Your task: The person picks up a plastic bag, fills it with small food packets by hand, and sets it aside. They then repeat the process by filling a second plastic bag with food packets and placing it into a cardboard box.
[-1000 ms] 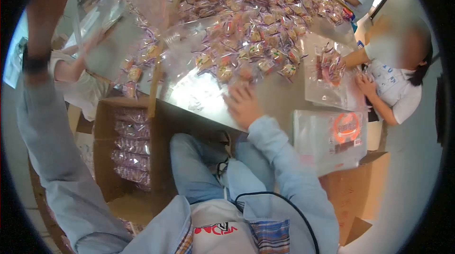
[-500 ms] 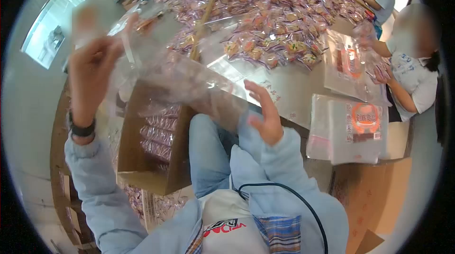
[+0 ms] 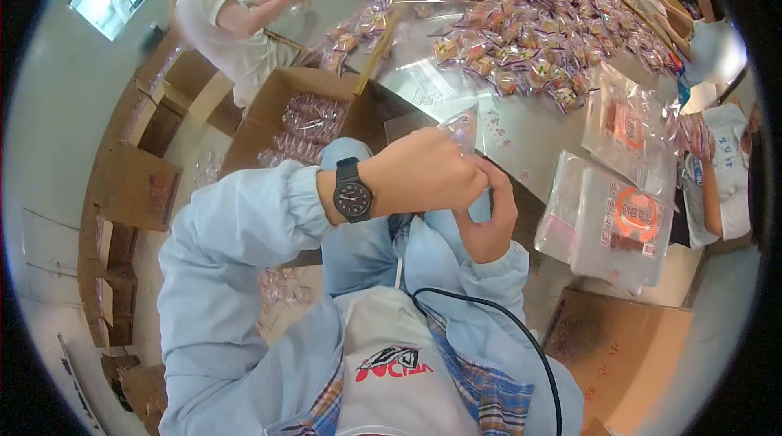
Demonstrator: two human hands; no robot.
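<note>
My left hand (image 3: pixel 423 169), with a black watch at the wrist, is closed with its back toward the camera, and its fingertips are hidden. Clear plastic (image 3: pixel 463 128) pokes out just beyond its knuckles. Touching it from the right is my right hand (image 3: pixel 490 220), its index finger and thumb curved in a pinch; what lies between them is hidden. Under and behind my left forearm stands an open cardboard box (image 3: pixel 244 139) holding rows of wrapped packs (image 3: pixel 314 116).
Many small wrapped packs (image 3: pixel 529 37) are heaped on the metal table (image 3: pixel 521 151). Printed clear bags (image 3: pixel 599 220) lie at its right edge. One person (image 3: pixel 232 29) stands at upper left, another (image 3: pixel 725 167) at right. Cartons (image 3: pixel 134 192) line the left wall.
My hands have come together; my left hand has moved right and down from its raised position. The plastic stretched between them is now mostly hidden. The view has shifted, bringing the upper-left person into clearer sight.
</note>
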